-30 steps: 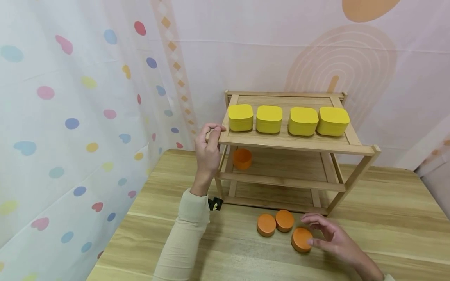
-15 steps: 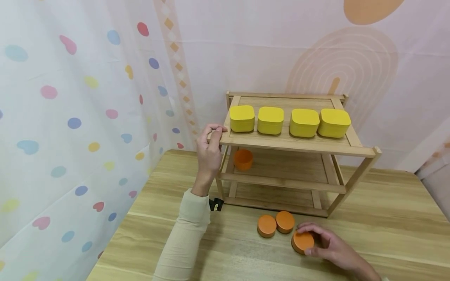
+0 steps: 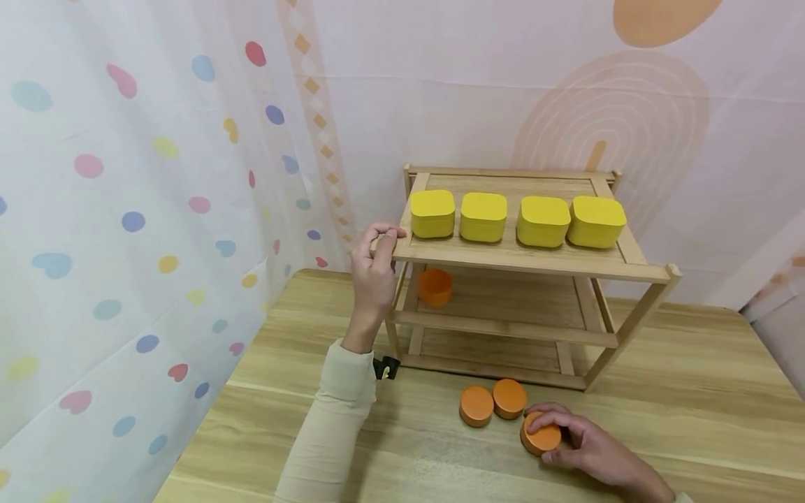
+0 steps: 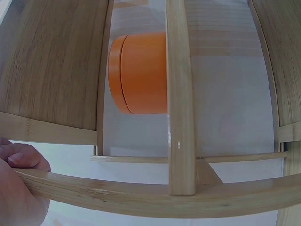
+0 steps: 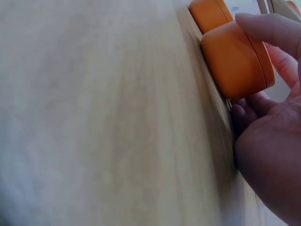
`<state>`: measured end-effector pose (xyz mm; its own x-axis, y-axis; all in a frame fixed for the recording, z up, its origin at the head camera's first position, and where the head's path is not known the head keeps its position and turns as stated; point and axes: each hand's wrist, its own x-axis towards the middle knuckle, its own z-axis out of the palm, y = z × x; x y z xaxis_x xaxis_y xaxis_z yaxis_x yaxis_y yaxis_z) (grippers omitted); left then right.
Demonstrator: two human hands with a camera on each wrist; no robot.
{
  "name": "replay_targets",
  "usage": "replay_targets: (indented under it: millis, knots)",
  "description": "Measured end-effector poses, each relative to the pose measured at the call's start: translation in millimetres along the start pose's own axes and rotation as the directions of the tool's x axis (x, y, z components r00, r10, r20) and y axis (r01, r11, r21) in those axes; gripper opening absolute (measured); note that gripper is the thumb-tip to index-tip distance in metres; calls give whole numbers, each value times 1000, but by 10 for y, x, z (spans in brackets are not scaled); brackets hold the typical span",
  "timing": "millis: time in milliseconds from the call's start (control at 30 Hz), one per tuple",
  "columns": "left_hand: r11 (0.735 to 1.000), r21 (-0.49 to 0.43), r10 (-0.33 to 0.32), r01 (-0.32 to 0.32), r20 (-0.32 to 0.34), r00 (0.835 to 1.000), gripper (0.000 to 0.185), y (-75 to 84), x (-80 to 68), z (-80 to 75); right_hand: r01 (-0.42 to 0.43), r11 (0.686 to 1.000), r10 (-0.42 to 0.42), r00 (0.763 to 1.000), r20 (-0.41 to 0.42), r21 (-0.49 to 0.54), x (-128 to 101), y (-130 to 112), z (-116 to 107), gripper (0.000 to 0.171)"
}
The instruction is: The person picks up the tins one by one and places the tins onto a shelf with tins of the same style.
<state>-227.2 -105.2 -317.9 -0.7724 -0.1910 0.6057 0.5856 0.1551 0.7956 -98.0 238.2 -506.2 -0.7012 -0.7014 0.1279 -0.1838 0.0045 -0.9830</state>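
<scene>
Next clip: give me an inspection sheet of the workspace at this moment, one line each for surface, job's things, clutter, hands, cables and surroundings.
Surface: light wooden table, bearing a three-tier wooden rack.
Job's things: three round orange tins on the table before the rack; the nearest tin is under the right hand, the other two touch each other. A fourth orange tin sits on the middle shelf at its left end.
Clutter: four yellow boxes in a row on the top shelf.
Hands: left hand grips the rack's top left corner; right hand curls round the nearest tin.
Cables: nothing seen.
Surroundings: dotted curtain at left, pink backdrop behind.
</scene>
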Motion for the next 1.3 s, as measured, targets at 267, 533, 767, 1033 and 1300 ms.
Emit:
replay_targets:
  millis: [267,533,767,1033,1300]
  knots:
    - [1000,-3,6,-6,-2,1000,29,-3,15,0,87,996,-86,996,-9,27,24,31,-22,27]
    - [1000,1,13,-13,-9,1000,29,13,40,-3,153,988,-153,988,1,22,44,47,-59,29]
    - [1000,1,19,-19,-4,1000,28,-10,27,7,110,993,-109,994,-26,49,22,47,-43,26]
    - [1000,-16,9,-8,12,1000,28,-11,13,13,102,994,-99,994,-56,42,-1,35,-38,25]
    - [1000,-13,5,-5,-2,1000,28,-12,2,-3,182,982,-184,981,-65,-42,19,-38,-73,30]
